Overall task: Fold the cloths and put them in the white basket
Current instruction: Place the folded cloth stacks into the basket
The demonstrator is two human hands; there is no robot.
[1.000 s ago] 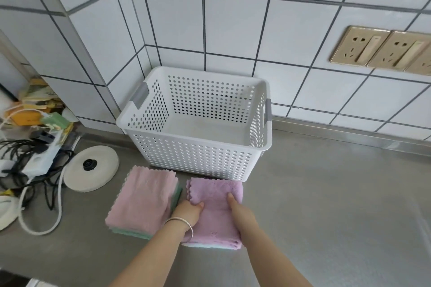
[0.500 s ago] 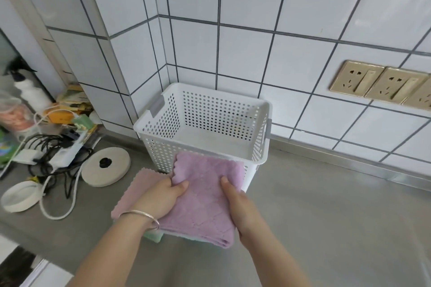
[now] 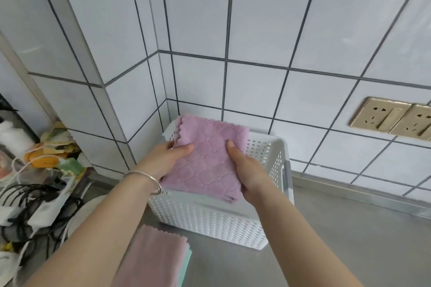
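Note:
A folded purple cloth [image 3: 210, 156] hangs in the air over the white perforated basket [image 3: 210, 221], which stands on the grey counter against the tiled wall. My left hand [image 3: 168, 158] grips the cloth's left edge, thumb on top. My right hand [image 3: 247, 170] grips its right edge the same way. A pale edge of another cloth shows under the purple one. A stack of folded cloths [image 3: 154, 261], pink on top with a green one beneath, lies on the counter in front of the basket, lower left.
Black and white cables [image 3: 30, 212], packets and a white round lid [image 3: 77, 221] crowd the counter at the left. Gold wall sockets [image 3: 391, 119] sit at the right. The grey counter [image 3: 349, 240] stretches to the right of the basket.
Both hands have lifted the folded purple cloth off the counter and carried it up and forward until it is over the basket. The pink stack stays on the counter.

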